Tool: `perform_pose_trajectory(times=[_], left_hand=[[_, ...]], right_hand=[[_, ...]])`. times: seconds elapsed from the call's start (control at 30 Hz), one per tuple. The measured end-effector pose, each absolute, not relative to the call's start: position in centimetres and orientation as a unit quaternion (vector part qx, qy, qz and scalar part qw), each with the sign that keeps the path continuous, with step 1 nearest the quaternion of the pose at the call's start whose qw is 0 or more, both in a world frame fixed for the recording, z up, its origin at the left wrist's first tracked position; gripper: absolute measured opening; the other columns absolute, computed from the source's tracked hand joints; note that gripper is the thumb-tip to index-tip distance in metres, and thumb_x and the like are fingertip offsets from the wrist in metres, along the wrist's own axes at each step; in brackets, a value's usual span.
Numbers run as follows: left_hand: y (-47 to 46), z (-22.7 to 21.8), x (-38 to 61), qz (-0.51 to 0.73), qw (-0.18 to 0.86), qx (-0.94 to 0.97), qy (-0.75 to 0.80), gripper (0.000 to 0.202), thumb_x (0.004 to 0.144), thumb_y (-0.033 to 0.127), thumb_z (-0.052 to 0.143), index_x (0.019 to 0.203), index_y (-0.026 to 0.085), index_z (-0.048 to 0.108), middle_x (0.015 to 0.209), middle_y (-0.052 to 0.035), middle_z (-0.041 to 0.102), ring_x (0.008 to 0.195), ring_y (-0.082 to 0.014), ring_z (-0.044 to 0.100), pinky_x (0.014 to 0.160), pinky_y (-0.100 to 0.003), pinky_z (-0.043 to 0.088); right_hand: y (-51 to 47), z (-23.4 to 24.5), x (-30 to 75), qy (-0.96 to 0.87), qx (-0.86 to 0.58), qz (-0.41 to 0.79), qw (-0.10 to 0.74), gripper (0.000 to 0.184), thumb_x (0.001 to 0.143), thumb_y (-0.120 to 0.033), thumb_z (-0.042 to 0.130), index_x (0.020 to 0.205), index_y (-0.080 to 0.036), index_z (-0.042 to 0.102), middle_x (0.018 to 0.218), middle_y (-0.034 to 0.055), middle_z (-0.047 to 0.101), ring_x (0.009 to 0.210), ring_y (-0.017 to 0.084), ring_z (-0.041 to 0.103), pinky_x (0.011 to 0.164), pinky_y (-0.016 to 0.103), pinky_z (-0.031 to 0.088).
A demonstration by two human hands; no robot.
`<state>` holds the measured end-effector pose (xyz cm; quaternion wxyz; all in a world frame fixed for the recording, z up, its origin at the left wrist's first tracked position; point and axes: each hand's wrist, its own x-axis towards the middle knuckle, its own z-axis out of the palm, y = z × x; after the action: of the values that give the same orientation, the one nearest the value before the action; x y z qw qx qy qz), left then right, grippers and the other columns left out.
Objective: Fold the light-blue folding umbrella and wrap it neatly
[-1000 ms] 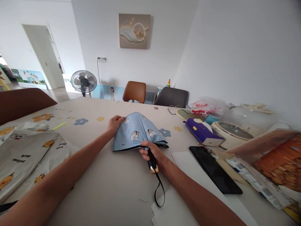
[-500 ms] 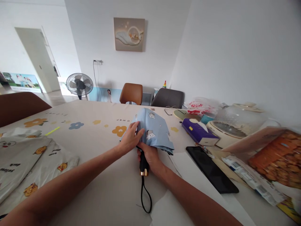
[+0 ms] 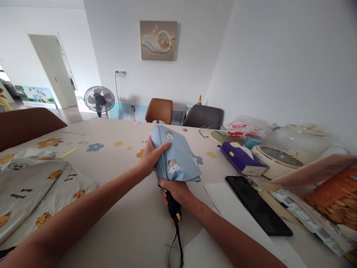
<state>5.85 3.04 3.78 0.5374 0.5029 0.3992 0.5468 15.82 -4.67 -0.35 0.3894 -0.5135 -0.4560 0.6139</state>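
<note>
A folded light-blue umbrella [image 3: 178, 156] with white cartoon animals is held over the table, its loose cloth fanned out to the right. My right hand [image 3: 176, 191] grips it at the top of the black handle [image 3: 174, 206], which points toward me and has a gold-coloured end. A black wrist strap [image 3: 178, 242] hangs from that end. My left hand [image 3: 153, 154] is wrapped around the left side of the cloth, thumb lying across the top; its other fingers are hidden behind the folds.
On the right lie white paper [image 3: 220, 197], a black phone [image 3: 256, 204], a purple tissue box [image 3: 242, 158], a glass-lidded pot [image 3: 295, 149] and food packets [image 3: 331, 186]. Eyeglasses [image 3: 208, 130] rest farther back. Crumpled duck-print cloth [image 3: 41, 186] covers the left side.
The umbrella has tilted, its top swinging left and its handle end moving slightly right. My left hand has shifted left and up, closing around the folds. The view has turned slightly left.
</note>
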Motion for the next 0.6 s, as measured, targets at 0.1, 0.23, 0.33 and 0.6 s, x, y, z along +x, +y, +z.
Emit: perform_pose_trajectory(times=[0.1, 0.23, 0.33, 0.6], left_hand=[[3.4, 4.6, 5.4, 0.522, 0.633, 0.436, 0.370, 0.049, 0.056, 0.038, 0.075, 0.098, 0.015, 0.061, 0.098, -0.0129, 0.064, 0.089, -0.0281, 0.061, 0.075, -0.038, 0.051], [3.8, 5.0, 5.0, 0.526, 0.674, 0.365, 0.368, 0.042, 0.053, 0.026, 0.077, 0.090, 0.013, 0.063, 0.094, -0.0117, 0.066, 0.079, -0.0247, 0.063, 0.070, -0.037, 0.053], [3.8, 5.2, 4.8, 0.548, 0.662, 0.369, 0.353, 0.039, 0.054, 0.023, 0.075, 0.090, 0.013, 0.063, 0.089, -0.0105, 0.066, 0.075, -0.0233, 0.063, 0.069, -0.037, 0.053], [3.3, 5.7, 4.7, 0.556, 0.662, 0.393, 0.313, 0.043, 0.055, 0.024, 0.074, 0.094, 0.013, 0.062, 0.091, -0.0105, 0.066, 0.078, -0.0239, 0.062, 0.071, -0.038, 0.052]], right_hand=[[-4.8, 0.0, 16.2, -0.476, -0.500, 0.630, 0.355, 0.023, 0.067, -0.021, 0.052, 0.047, -0.017, 0.043, 0.039, -0.0035, 0.045, 0.031, 0.008, 0.044, 0.036, 0.021, 0.036], [-4.9, 0.1, 16.0, -0.463, -0.491, 0.650, 0.348, 0.022, 0.068, -0.023, 0.054, 0.049, -0.016, 0.045, 0.042, -0.0030, 0.047, 0.032, 0.009, 0.045, 0.035, 0.022, 0.036], [-4.8, 0.0, 15.7, -0.461, -0.477, 0.652, 0.366, 0.021, 0.068, -0.026, 0.056, 0.052, -0.015, 0.048, 0.044, -0.0020, 0.050, 0.033, 0.009, 0.047, 0.036, 0.022, 0.039], [-4.9, 0.4, 15.8, -0.438, -0.374, 0.704, 0.415, 0.025, 0.062, -0.025, 0.069, 0.082, -0.013, 0.062, 0.087, 0.0084, 0.062, 0.084, 0.023, 0.061, 0.066, 0.038, 0.054]])
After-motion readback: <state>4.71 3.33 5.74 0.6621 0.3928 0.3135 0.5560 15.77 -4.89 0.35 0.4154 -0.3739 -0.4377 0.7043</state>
